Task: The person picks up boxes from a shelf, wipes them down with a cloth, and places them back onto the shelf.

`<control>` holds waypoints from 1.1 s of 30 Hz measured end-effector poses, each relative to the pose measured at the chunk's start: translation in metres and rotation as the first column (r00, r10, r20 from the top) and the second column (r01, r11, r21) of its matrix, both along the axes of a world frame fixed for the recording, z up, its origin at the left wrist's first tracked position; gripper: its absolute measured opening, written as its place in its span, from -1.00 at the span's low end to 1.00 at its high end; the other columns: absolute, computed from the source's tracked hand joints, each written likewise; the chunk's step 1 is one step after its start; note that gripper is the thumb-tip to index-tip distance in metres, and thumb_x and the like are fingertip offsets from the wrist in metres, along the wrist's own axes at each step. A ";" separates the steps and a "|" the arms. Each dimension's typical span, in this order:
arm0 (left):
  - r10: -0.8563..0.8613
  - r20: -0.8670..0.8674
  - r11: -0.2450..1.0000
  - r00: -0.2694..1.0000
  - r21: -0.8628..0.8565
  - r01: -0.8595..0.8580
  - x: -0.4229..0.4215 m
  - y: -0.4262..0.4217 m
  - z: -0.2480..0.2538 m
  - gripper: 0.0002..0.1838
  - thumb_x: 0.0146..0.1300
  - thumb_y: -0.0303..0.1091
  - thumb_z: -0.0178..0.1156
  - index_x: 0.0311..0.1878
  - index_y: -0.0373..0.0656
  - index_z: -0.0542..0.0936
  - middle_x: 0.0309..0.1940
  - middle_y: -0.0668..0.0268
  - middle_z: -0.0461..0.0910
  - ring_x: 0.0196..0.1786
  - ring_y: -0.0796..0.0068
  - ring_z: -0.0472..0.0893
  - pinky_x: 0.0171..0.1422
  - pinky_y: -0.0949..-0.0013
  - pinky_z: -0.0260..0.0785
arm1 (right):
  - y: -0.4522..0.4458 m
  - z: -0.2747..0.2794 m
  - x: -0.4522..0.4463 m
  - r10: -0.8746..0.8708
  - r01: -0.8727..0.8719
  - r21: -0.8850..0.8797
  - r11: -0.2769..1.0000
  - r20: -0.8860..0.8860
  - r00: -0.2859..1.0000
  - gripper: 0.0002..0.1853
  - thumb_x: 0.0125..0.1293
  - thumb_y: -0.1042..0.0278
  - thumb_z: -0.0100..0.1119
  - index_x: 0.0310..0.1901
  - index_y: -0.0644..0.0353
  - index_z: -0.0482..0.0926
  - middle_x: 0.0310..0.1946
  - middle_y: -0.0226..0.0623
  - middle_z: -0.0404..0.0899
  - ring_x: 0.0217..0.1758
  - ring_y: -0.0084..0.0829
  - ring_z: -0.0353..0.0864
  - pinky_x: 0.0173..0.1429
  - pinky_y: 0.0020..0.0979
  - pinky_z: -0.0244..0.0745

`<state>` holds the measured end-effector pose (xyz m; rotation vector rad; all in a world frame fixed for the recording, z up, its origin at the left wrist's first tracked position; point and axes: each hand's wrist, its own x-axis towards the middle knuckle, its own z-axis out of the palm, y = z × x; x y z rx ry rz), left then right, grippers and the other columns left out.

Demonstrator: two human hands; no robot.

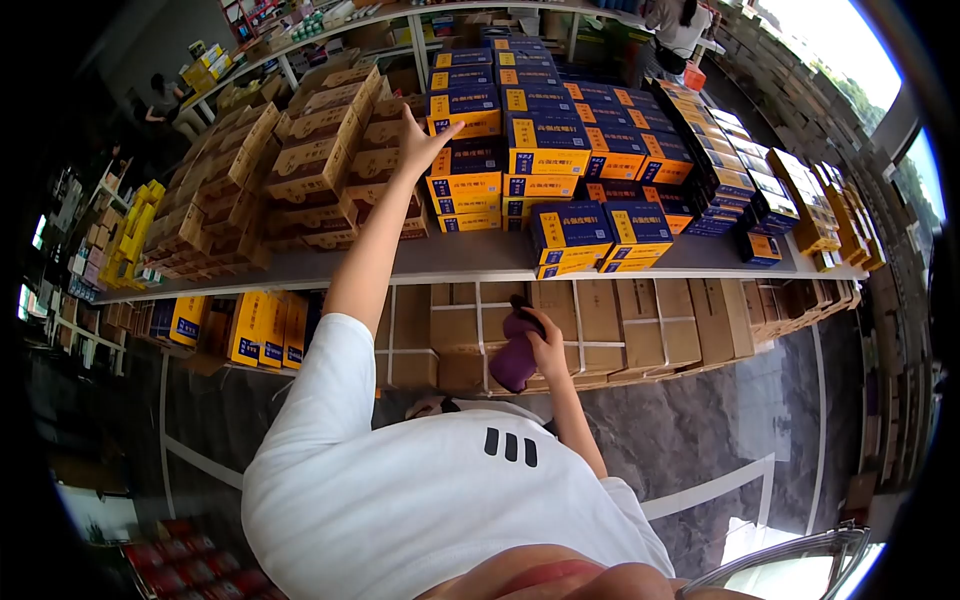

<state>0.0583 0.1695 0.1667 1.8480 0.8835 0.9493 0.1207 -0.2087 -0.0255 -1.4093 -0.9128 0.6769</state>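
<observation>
My left hand (421, 147) reaches up to a stack of blue-and-yellow boxes. Its thumb and fingers are spread around the near left corner of an upper box (464, 108), and the thumb lies against the front face. Whether it bears any of the box's weight does not show. Low in front of the shelf, my right hand (548, 348) is closed on a purple object (513, 355) with a dark upper end. This looks soft, but its kind is unclear.
Brown cartons (312, 165) are stacked left on the grey shelf (455, 258); more blue-and-yellow boxes (571, 237) stand right of my left hand. Strapped cardboard cartons (662, 325) fill the space below. Two people are in the background, one at the upper right (672, 35).
</observation>
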 end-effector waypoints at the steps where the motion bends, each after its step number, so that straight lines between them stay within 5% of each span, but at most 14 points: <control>1: -0.005 -0.005 1.000 1.000 0.020 0.005 -0.002 -0.010 0.001 0.47 -0.11 0.23 0.49 0.48 -0.44 -0.35 0.22 -0.20 0.40 0.20 0.05 0.53 0.24 0.19 0.44 | 0.002 0.000 -0.001 -0.030 0.030 0.006 1.000 -0.023 0.999 -0.52 0.09 0.65 -0.01 0.12 0.29 0.53 0.00 -0.06 0.60 0.13 -0.21 0.57 0.25 -0.36 0.38; 4: 0.050 -0.119 0.998 0.992 0.053 -0.044 -0.012 -0.013 -0.003 0.47 -0.14 0.27 0.49 0.50 -0.36 -0.31 0.36 -0.22 0.20 0.35 -0.02 0.38 0.36 0.13 0.33 | 0.008 -0.008 -0.001 -0.036 0.035 0.013 0.999 0.010 0.999 -0.50 0.07 0.65 -0.01 0.12 0.28 0.54 -0.01 -0.13 0.62 0.11 -0.35 0.56 0.24 -0.43 0.37; 7: 0.108 -0.220 0.984 0.969 0.160 -0.073 -0.012 0.024 -0.013 0.48 -0.20 0.33 0.49 0.51 -0.29 -0.26 0.49 -0.19 -0.13 0.53 -0.02 0.02 0.53 0.04 0.06 | 0.009 -0.002 -0.003 -0.023 0.023 -0.004 1.000 0.007 1.000 -0.49 0.06 0.66 -0.01 0.12 0.27 0.54 -0.01 -0.12 0.62 0.11 -0.34 0.56 0.24 -0.43 0.37; 15: -0.148 -0.059 0.986 0.987 0.071 0.152 -0.011 0.033 0.010 0.57 -0.25 0.14 0.60 0.51 -0.30 -0.41 0.38 -0.06 0.21 0.42 0.07 0.27 0.49 0.15 0.11 | 0.002 -0.006 -0.001 -0.062 0.062 0.001 0.998 0.049 0.997 -0.50 0.08 0.65 -0.01 0.13 0.27 0.54 -0.02 -0.11 0.62 0.10 -0.33 0.56 0.24 -0.42 0.37; 21: 0.046 0.131 0.955 0.990 0.284 -0.082 -0.049 -0.034 0.003 0.32 -0.11 -0.17 0.60 0.53 -0.16 -0.21 0.22 0.01 0.31 0.23 0.17 0.45 0.31 0.15 0.37 | -0.001 -0.007 0.007 -0.085 0.085 0.006 0.996 0.038 0.996 -0.52 0.09 0.64 -0.01 0.11 0.27 0.54 -0.02 -0.07 0.61 0.11 -0.26 0.57 0.24 -0.39 0.38; 25: -0.098 0.263 0.965 0.960 0.260 0.028 -0.111 -0.119 0.006 0.22 -0.05 -0.41 0.54 0.53 -0.09 -0.16 0.20 0.08 0.31 0.19 0.30 0.46 0.30 0.24 0.40 | 0.007 -0.013 0.010 -0.075 0.075 0.010 0.997 0.035 0.997 -0.53 0.09 0.63 0.00 0.10 0.26 0.55 -0.02 -0.04 0.62 0.12 -0.19 0.58 0.23 -0.35 0.39; 33: -0.089 0.219 0.952 0.972 0.307 0.018 -0.147 -0.216 -0.046 0.19 -0.06 -0.35 0.55 0.52 -0.12 -0.09 0.20 0.08 0.37 0.28 0.22 0.42 0.41 0.11 0.21 | 0.014 -0.015 0.010 -0.003 0.003 -0.029 1.000 0.012 1.000 -0.51 0.08 0.64 -0.02 0.13 0.30 0.53 0.00 -0.11 0.61 0.13 -0.34 0.56 0.26 -0.42 0.37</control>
